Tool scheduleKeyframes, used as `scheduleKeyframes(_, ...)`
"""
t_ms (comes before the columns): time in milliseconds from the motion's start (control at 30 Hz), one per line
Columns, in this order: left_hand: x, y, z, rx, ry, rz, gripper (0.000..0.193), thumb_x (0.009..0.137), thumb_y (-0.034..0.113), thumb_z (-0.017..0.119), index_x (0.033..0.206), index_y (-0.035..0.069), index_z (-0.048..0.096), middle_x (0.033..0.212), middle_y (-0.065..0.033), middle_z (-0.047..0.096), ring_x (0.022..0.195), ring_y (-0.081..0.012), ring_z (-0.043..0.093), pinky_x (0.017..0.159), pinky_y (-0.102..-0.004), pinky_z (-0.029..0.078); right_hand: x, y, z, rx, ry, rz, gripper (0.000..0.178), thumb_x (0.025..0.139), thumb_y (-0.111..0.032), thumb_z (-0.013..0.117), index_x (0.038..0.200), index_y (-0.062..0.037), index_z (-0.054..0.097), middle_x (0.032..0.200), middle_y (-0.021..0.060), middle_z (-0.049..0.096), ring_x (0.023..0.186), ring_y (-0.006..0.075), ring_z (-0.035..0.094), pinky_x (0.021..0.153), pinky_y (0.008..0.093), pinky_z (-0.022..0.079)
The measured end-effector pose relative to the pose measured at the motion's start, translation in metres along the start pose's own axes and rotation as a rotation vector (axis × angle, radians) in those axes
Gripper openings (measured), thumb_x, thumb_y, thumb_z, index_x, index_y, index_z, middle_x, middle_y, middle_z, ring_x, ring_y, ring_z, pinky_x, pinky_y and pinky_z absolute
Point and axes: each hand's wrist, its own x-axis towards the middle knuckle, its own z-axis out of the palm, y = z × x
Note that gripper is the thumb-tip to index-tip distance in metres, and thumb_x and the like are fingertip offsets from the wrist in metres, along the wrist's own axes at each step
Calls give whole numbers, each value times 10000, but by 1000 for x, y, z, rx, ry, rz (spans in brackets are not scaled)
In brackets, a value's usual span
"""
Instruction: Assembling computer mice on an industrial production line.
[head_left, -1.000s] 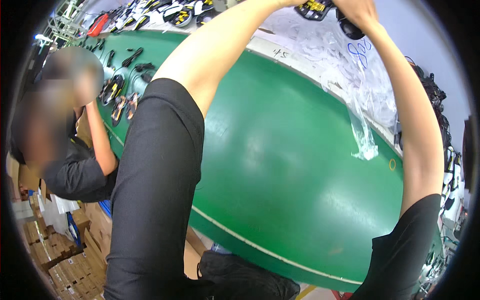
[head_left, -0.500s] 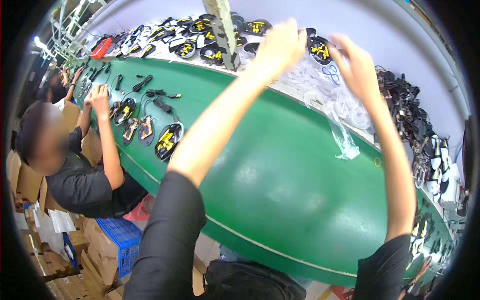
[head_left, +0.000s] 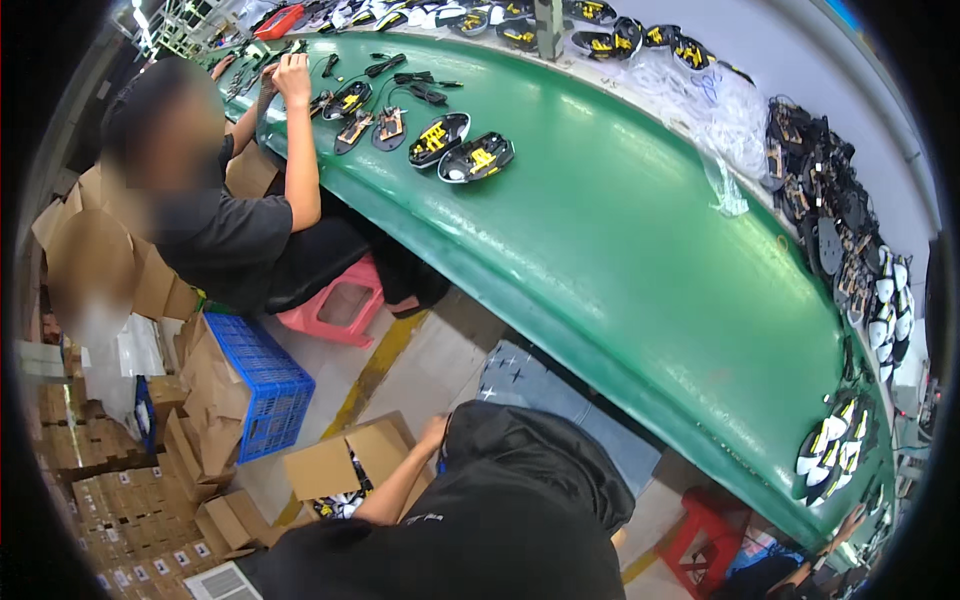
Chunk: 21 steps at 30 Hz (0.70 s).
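Note:
My left hand (head_left: pixel 433 434) is lowered on the near side of the bench, at the edge of the black fabric (head_left: pixel 535 460) over my front. Its fingers are partly hidden, so whether they hold anything does not show. Nearest to it is an open cardboard box (head_left: pixel 375 450) with black and white parts inside. My right hand is out of view. On the green bench top (head_left: pixel 620 250) lie two oval black-and-white shells with yellow parts, a front shell (head_left: pixel 477 158) and one beside it (head_left: pixel 438 140).
A co-worker (head_left: pixel 225 220) sits at the left on a pink stool (head_left: pixel 340 305), hands raised over the bench. A blue crate (head_left: pixel 270 385) and stacked cartons (head_left: pixel 130 510) stand behind. Clear plastic bags (head_left: pixel 690 110) and dark parts (head_left: pixel 815 180) line the far ledge. A red stool (head_left: pixel 700 540) stands lower right.
Both my hands have left the far ledge; the left has come down near the box, the right is out of view. The view has shifted toward the floor. Two shells now show near the co-worker.

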Motion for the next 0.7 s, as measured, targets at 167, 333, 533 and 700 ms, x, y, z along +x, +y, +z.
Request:
scheduleKeyframes(167, 28, -39, -11, 88, 47, 15, 505, 913, 411, 505, 923, -61, 683, 885, -206, 691, 916, -347, 654, 810, -460, 483, -10, -28, 20, 25, -144, 31, 219, 906, -126, 524, 1011, 29, 638, 799, 139, 665, 677, 217, 601, 652, 289, 497)
scheduleKeyframes(333, 38, 5, 1, 202, 24, -22, 497, 912, 404, 508, 922, -61, 683, 879, -201, 692, 902, -343, 659, 800, -454, 490, 20, -28, 22, -30, -273, 93, 219, 911, -124, 518, 1017, 27, 636, 789, 135, 666, 668, 216, 605, 646, 292, 500)
scheduleKeyframes(533, 33, 49, -26, 345, 20, -88, 488, 910, 396, 511, 920, -60, 682, 872, -196, 694, 886, -338, 665, 788, -446, 498, 37, -68, 11, -89, -465, 179, 218, 917, -121, 511, 1024, 25, 633, 777, 130, 667, 656, 214, 608, 640, 296, 504)
scheduleKeyframes(700, 40, 49, -33, 429, -41, -62, 480, 908, 390, 514, 919, -60, 682, 866, -191, 695, 873, -334, 670, 778, -439, 505, 35, -74, -4, -93, -534, 233, 218, 922, -119, 505, 1030, 24, 630, 767, 126, 668, 647, 212, 611, 634, 299, 507)
